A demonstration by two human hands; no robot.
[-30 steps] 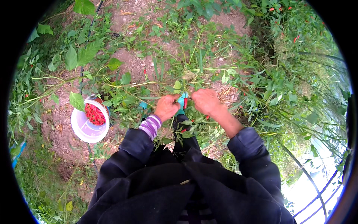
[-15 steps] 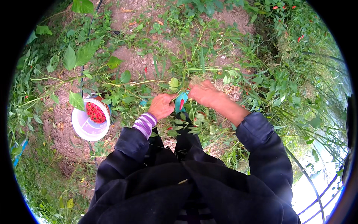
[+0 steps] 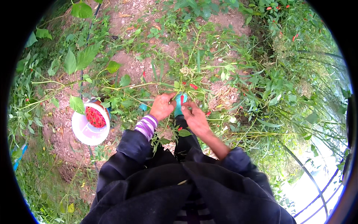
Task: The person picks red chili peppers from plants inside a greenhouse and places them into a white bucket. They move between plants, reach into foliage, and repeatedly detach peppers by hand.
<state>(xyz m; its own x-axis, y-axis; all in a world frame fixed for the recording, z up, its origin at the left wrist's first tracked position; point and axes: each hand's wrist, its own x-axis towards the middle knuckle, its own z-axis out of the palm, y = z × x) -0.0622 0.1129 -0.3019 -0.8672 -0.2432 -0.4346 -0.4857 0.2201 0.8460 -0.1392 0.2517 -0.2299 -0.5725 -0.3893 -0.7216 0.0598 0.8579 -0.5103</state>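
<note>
While the left hand (image 3: pixel 162 107) and right hand (image 3: pixel 195 118) curl near 1 red pepper (image 3: pixel 182 100), I cannot tell whether either grips anything.

Black hose (image 3: pixel 96 12) across brown soil (image 3: pixel 61 138); blue strip (image 3: pixel 19 158) far left; dark curved pipe (image 3: pixel 307 171) lower right.

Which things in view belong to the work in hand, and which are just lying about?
Part of the work, it seems:
left hand
right hand
red pepper between them
white bucket holding red peppers

Just around:
black hose
blue strip, far left
curved dark pole, lower right
</note>
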